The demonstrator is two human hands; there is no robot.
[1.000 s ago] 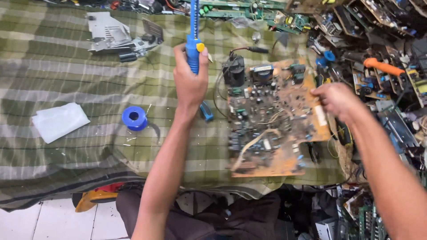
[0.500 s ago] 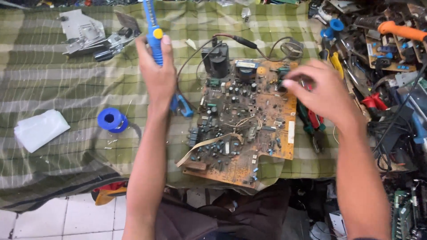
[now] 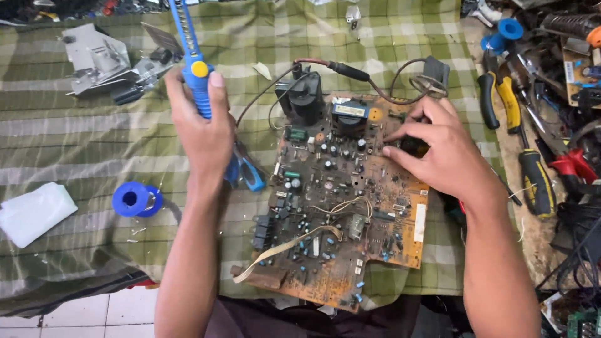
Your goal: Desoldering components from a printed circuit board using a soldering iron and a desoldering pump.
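Left hand (image 3: 203,134) gripped around blue desoldering pump (image 3: 191,59), held upright above the green checked cloth (image 3: 81,144), just left of the circuit board (image 3: 341,200). Right hand (image 3: 441,150) rests on the board's upper right, fingertips (image 3: 391,150) pinched narrow at a small component; whether it is gripped, cannot tell. Judged step: locating the part; next move calls for bringing the pump tip over to that joint.

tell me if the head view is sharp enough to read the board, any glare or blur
Head view: even, soft light, no hard glare; the circuit board is in focus, its small parts distinct. The left hand holding the blue desoldering pump and the right hand look sharp, without motion smear. Faint shadows lie beneath the arms on the green plaid cloth. The tool pile at right is darker.
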